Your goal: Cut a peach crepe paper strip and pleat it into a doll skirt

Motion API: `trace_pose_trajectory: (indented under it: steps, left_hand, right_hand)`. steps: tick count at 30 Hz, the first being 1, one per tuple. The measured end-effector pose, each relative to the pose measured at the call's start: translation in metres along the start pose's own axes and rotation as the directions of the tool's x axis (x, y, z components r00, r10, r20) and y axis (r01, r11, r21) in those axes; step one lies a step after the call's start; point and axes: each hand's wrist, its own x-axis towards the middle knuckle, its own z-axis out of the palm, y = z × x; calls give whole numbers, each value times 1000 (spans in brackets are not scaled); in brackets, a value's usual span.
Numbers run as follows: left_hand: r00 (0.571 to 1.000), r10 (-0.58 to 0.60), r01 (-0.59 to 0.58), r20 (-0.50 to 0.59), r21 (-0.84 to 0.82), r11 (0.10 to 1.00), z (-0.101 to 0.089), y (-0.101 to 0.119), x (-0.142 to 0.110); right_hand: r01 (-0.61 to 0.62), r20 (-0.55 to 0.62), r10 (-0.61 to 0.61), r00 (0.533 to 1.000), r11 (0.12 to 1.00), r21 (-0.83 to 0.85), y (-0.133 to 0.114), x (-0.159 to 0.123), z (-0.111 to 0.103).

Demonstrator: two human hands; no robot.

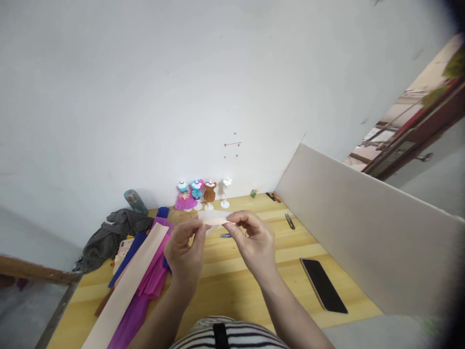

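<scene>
A small pale pink strip of paper (215,219) is held up above the wooden table (232,286) between both hands. My left hand (186,253) pinches its left end with thumb and fingers closed. My right hand (254,240) pinches its right end the same way. Just left of my left hand lie long sheets of crepe paper: a pale pink one (128,285), magenta ones (145,286) and a blue one (131,253).
Several small dress-form figures (202,194), some dressed in paper, stand at the wall. A black phone (323,285), thread snips (289,221), blue-handled scissors (225,235), a striped cloth (111,235) and a teal bottle (135,201) lie about. A white board (363,228) borders the right side.
</scene>
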Motion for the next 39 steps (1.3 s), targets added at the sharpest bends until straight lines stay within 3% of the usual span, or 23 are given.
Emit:
trace_pose_trajectory:
  steps: [4, 16, 20, 25, 28, 35, 39]
  left_hand:
    - [993, -94, 101, 70, -104, 989, 1, 9, 3]
    - [972, -79, 90, 221, -42, 995, -6, 5, 16]
    - [980, -73, 86, 184, -61, 994, -6, 10, 13]
    - [995, 47, -48, 82, 13, 999, -6, 11, 9]
    - [993, 98, -100, 60, 44, 994, -6, 11, 8]
    - [984, 168, -171, 60, 44, 984, -6, 14, 9]
    - [987, 140, -143, 75, 40, 989, -8, 16, 9]
  right_hand:
    - [51, 16, -50, 999, 998, -45, -4, 1, -4]
    - [162, 50, -157, 986, 981, -106, -7, 5, -9]
    - [112, 28, -110, 994, 990, -89, -3, 3, -9]
    - [15, 46, -16, 999, 1000, 16, -4, 4, -9]
    - [18, 52, -21, 998, 998, 58, -7, 7, -10]
    - [3, 40, -8, 999, 991, 131, -9, 9, -9]
    - [-18, 46, 9, 999, 981, 193, -10, 9, -9]
